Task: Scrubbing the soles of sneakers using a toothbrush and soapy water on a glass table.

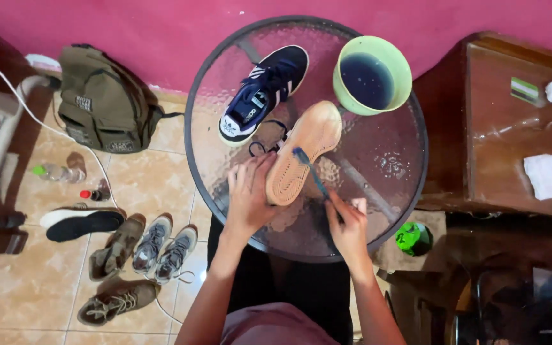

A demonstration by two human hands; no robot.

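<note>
On a round glass table (391,160) a sneaker (305,150) lies upside down, its tan rubber sole facing up. My left hand (247,195) grips its heel end. My right hand (347,222) holds a blue toothbrush (311,171), whose bristles rest on the sole. The matching navy sneaker with white stripes (264,92) stands upright at the back of the table. A green bowl of dark water (372,75) sits at the back right, touching the sole's toe.
Several shoes (129,255) and a black insole (83,222) lie on the tiled floor at left, near an olive backpack (103,99) and a plastic bottle (55,172). A wooden cabinet (512,140) with tissues (547,176) stands at right. A green ball-like thing (413,237) lies below the table.
</note>
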